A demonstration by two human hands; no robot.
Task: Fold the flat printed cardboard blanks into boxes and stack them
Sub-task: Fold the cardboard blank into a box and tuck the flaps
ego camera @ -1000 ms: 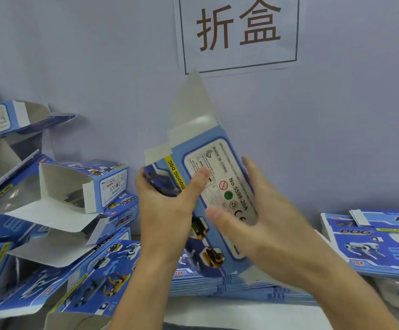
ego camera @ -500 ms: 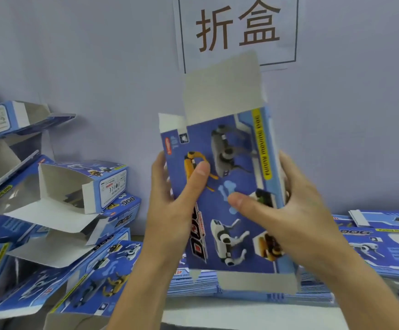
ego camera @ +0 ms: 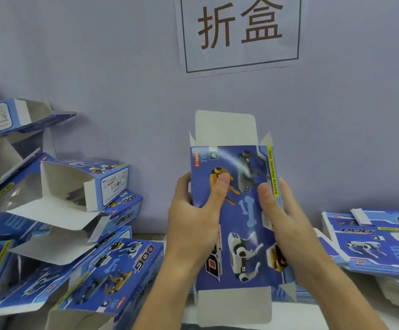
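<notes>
I hold a blue printed box (ego camera: 241, 222) upright in front of me, its face with toy dogs toward me. Its white top flap stands up and its white bottom flap hangs down, both unfolded. My left hand (ego camera: 193, 217) grips the box's left edge with the thumb on the front. My right hand (ego camera: 284, 225) grips the right edge, thumb also pressed on the front. Folded boxes (ego camera: 82, 184) with open ends lie piled at the left. A stack of flat blanks (ego camera: 370, 241) sits at the right.
A lilac wall with a paper sign (ego camera: 240, 32) stands close behind. More folded boxes (ego camera: 112, 277) lean in the lower left. Flat blanks also lie under the held box on the white table edge (ego camera: 336, 313).
The box turned from its label side to its printed front, squared up to face me and dropped lower. Both hands shifted to grip its two side edges.
</notes>
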